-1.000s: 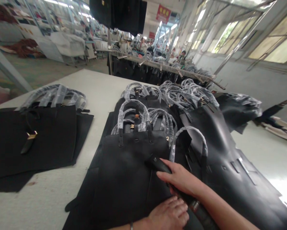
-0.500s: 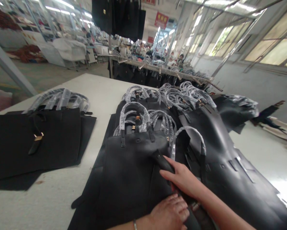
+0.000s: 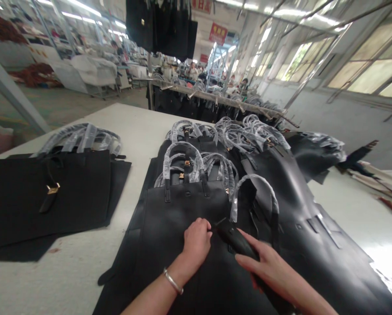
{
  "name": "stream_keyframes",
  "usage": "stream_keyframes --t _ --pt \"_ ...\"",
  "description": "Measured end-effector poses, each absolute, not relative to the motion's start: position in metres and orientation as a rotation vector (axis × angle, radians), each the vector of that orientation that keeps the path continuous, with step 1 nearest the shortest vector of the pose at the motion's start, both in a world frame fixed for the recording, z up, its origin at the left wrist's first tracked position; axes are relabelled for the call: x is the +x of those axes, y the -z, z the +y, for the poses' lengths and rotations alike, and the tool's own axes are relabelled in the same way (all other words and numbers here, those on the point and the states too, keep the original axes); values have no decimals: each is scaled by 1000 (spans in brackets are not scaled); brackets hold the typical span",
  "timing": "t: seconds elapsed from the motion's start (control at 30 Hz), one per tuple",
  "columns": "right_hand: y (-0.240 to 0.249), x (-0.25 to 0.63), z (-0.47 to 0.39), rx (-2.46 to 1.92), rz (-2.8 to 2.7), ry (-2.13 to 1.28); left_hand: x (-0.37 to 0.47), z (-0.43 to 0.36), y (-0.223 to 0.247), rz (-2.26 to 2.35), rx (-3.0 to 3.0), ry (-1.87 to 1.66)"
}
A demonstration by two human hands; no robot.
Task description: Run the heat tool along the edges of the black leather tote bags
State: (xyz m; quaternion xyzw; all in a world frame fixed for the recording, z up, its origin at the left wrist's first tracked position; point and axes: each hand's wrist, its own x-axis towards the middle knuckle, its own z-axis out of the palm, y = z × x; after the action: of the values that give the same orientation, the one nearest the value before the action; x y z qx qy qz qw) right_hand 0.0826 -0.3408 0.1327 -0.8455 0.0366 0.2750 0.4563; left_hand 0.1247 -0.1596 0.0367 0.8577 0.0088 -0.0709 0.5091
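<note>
My right hand [image 3: 264,264] is wrapped round a thick, dark hand-held tool [image 3: 237,238] whose exact kind I cannot make out. Its blunt front end points up and left, just above a black leather bag panel [image 3: 169,218]. Left of the tool's tip, my left hand [image 3: 197,240] is closed over the same panel, fingers curled together; whatever they pinch is hidden. Two plastic-wrapped handles rise from the panel's top edge, the nearer loop being the wrapped handle [image 3: 183,151]. A separate wrapped handle [image 3: 258,179] stands up beyond my right hand.
More black bag pieces [image 3: 289,197] are piled to the right. A stack of black panels [image 3: 81,188] with a gold buckle [image 3: 53,189] lies on the left of the pale table [image 3: 126,118]. Behind stands a metal rack [image 3: 215,98]; black bags [image 3: 159,30] hang overhead.
My left hand has moved up and forward from beside my right wrist to left of the tool's tip and has closed. My right hand has drawn slightly right and down with the tool.
</note>
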Motion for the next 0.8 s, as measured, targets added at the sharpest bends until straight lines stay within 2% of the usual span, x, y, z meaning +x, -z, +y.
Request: stream_keyframes --t 0.13,0.27,0.43,0.6,0.7,0.8 --pt "-130 87 -335 -2013 102 -711 131 -161 -28 160 1484 404" --pt "-131 91 -331 -2005 158 -574 132 -158 -26 204 1335 454" --pt "-131 87 -331 -1992 116 -675 127 -154 -30 140 1238 493" --pt "-138 88 -345 -2068 205 -417 127 -157 -35 84 1410 449" --pt "-146 76 -362 -2045 261 -461 128 -166 -38 0 1483 412" --pt "-145 51 -376 -2025 377 -531 127 -177 -38 -14 1362 538"
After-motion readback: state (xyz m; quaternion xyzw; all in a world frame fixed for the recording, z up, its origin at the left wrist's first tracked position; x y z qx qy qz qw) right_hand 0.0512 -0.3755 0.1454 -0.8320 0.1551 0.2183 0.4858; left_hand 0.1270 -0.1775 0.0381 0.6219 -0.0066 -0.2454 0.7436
